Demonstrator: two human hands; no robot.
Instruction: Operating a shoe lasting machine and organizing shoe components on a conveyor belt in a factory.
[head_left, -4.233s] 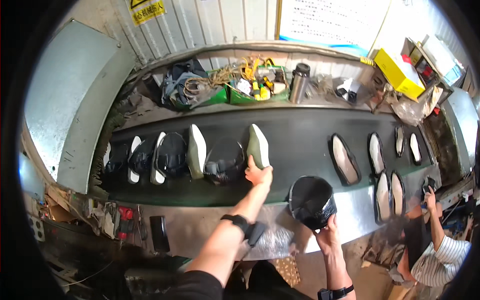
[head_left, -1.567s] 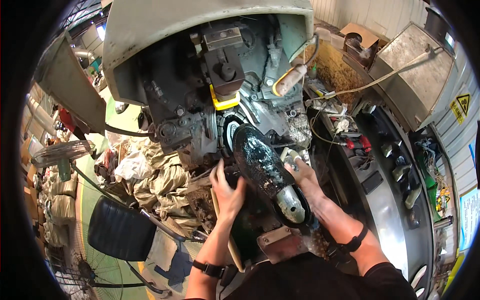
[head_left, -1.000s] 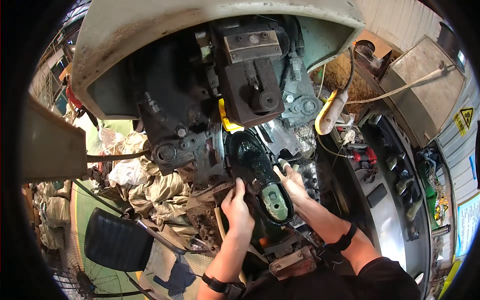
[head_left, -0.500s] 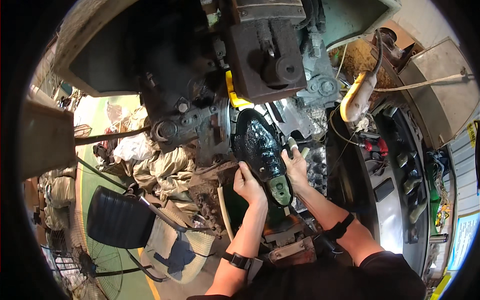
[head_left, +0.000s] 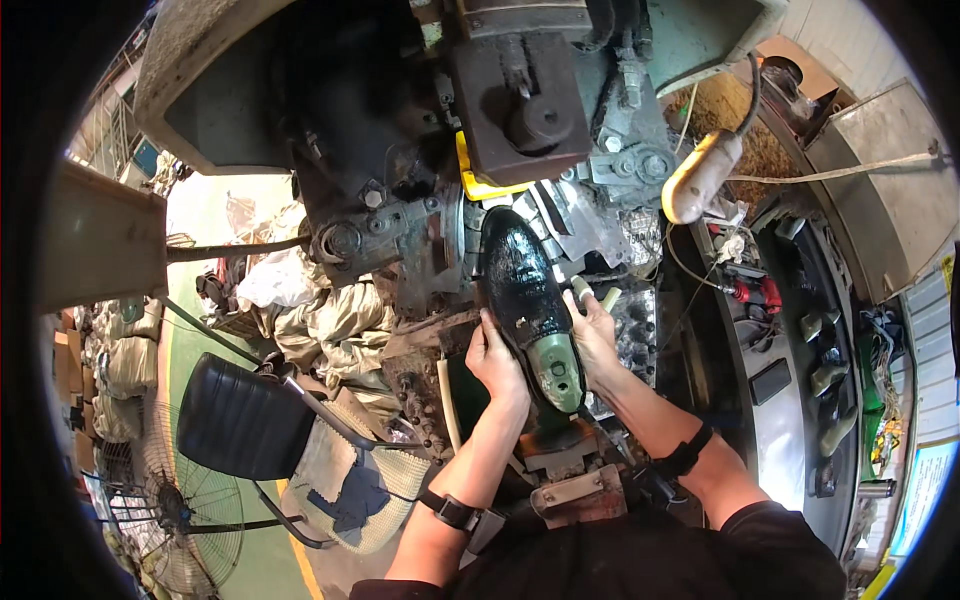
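Observation:
A glossy black shoe upper (head_left: 518,278) is stretched over a green shoe last (head_left: 557,370), whose bare heel end with a hole faces me. Its toe points away, just under the dark metal head (head_left: 525,110) of a machine. My left hand (head_left: 495,362) is closed along the shoe's left side, thumb uppermost. On the opposite side my right hand (head_left: 594,338) grips it near the heel; a pale covering wraps one fingertip. The fingers beneath the shoe are hidden. A yellow guard (head_left: 480,183) borders the machine head just beyond the toe.
At right, a rack (head_left: 820,370) holds several dark pieces and green lasts. A cream-and-yellow handheld unit (head_left: 703,178) hangs on a cable. To the left are a black chair (head_left: 243,416), a floor fan (head_left: 172,508) and piled sacks (head_left: 345,325).
Held in both hands, the shoe has rolled a little, showing more of its top and less of its left side. The view has shifted slightly. Both hands keep their hold.

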